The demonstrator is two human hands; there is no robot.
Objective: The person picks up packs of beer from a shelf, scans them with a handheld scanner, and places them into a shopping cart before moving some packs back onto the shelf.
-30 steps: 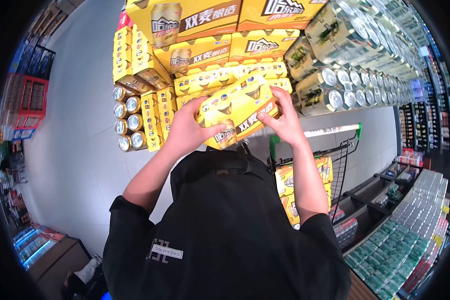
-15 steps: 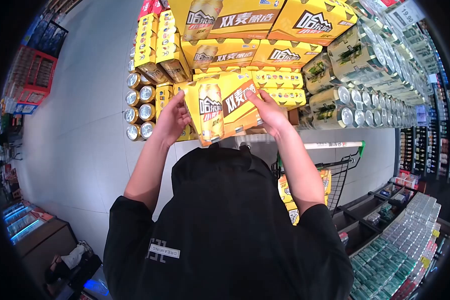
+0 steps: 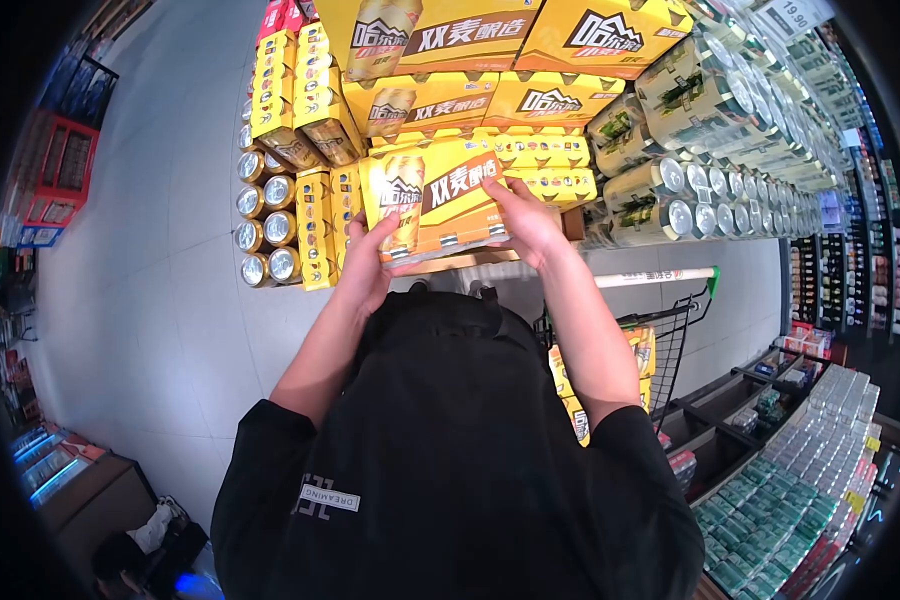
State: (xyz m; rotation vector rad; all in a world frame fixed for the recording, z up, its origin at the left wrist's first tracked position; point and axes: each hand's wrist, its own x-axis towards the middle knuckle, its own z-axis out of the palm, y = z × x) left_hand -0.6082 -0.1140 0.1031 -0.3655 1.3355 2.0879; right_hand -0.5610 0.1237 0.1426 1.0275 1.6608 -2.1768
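Observation:
A yellow and orange beer carton (image 3: 448,205) with a can picture and large characters is between my hands, in front of the stacked cartons. My left hand (image 3: 372,258) grips its lower left corner, thumb on the front face. At its right end my right hand (image 3: 522,220) holds on, with the thumb and fingers against the front and edge. The carton's printed face is turned up toward me, slightly tilted. Behind it, similar yellow cartons (image 3: 435,103) are stacked in rows. Their lower part is hidden by the held carton.
Gold can packs (image 3: 660,205) are piled at the right. Loose-looking can ends (image 3: 253,235) show at the left of the stack. A shopping cart (image 3: 675,340) with yellow cartons (image 3: 580,410) stands to my right. Shelving with boxes (image 3: 790,500) lies lower right. A person is at lower left.
The held carton has shifted slightly left and levelled out. My left hand has moved from its upper left side down to its lower left corner. The whole view has shifted a little.

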